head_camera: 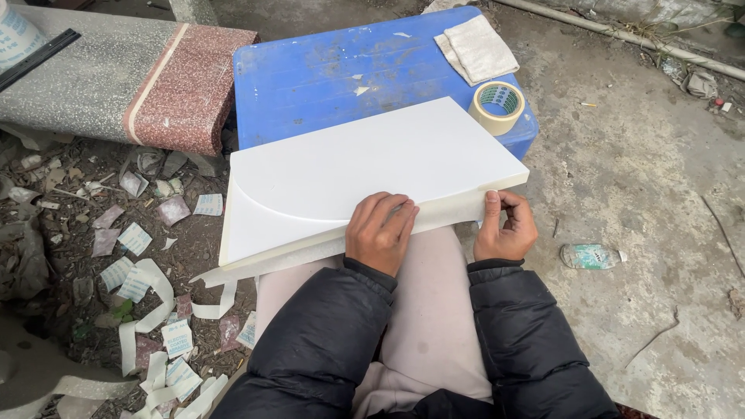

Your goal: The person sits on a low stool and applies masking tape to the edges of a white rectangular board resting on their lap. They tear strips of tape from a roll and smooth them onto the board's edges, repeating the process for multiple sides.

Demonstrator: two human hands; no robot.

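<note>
Hands on white panel (365, 167), which lies across the person's lap and the near edge of blue plastic table (326, 70). Left hand (380, 233) presses flat, fingers curled over the panel's near edge. Right hand (504, 229) pinches its near right corner. Tape roll (497, 107) just beyond panel, folded cloth (476, 48) farther back.

A white panel (365, 167) is covering most of the blue worktop (310, 74), blocking any reach across its near half. A tape roll (497, 107) and a folded cloth (477, 48) are crowding the far right corner. Bare blue surface is lying open along the far left. A stone slab (116, 77) is walling off the left. Paper scraps (155, 310) are littering the left floor, while the concrete floor (660, 194) on the right is lying mostly open, apart from a crushed bottle (591, 256).
</note>
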